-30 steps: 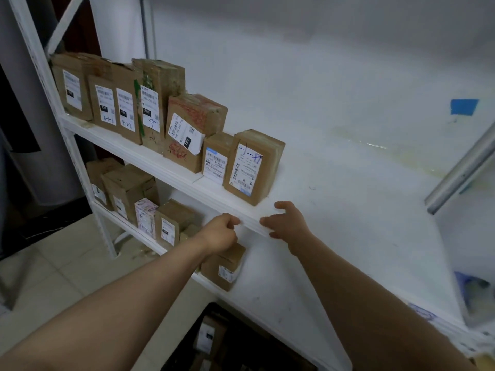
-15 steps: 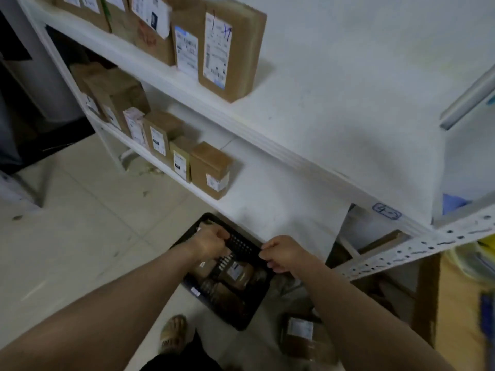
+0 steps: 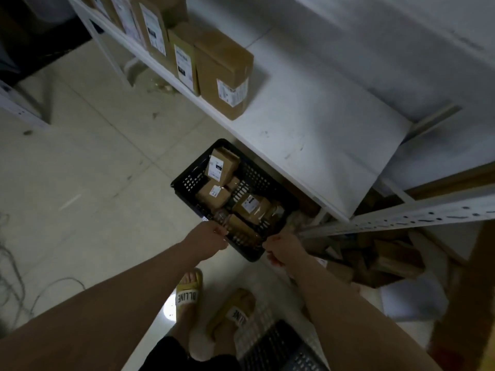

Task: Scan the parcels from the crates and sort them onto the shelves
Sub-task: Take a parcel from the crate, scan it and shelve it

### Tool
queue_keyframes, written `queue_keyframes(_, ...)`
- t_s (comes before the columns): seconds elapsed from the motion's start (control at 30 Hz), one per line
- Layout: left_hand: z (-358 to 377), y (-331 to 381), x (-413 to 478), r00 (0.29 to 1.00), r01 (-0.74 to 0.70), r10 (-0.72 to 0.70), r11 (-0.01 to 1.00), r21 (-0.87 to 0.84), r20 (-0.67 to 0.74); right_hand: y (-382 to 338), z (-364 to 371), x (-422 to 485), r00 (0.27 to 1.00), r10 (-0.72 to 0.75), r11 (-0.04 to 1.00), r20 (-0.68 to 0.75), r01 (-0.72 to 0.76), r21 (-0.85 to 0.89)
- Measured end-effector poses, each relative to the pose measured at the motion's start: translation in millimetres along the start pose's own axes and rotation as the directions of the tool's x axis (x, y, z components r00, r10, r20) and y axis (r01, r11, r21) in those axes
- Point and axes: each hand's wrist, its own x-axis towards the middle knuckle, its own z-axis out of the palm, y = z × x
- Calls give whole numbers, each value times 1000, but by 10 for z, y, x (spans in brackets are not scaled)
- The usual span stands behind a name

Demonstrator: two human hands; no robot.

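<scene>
step: reaching for next parcel | my left hand [image 3: 206, 238] and right hand [image 3: 285, 249] at near rim of black crate [image 3: 187, 180] on floor, fingers curled, holding nothing | parcels [image 3: 247, 206] inside crate, lower shelf [image 3: 308, 124] just beyond | next: pick one parcel, lift clear, scan

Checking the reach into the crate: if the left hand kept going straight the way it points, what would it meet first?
Probably the near rim of the black crate, which the left hand is already at, then the brown parcel just inside. Depth is hard to judge from above.
</scene>
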Motion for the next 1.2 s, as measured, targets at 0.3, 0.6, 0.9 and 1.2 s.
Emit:
queue_keyframes(0.3,398,-494,1057,998,-69,66,982,178,20,196,318,1281,997,-19,1000,-79,19,-12)
queue_keyframes(0.6,708,-991,2320,976,-216,199,897,385,84,284,832,2837,994,63,997,-92,-59,45)
queue_keyframes(0.9,816,-1191,3375,936,-343,326,773,534,130,454,1001,4038,981,152,940,-122,-105,326)
queue_keyframes(1.2,612,-1246,3621,959,-271,276,835,478,62,175,1083,4287,960,269,834,82,-275,478)
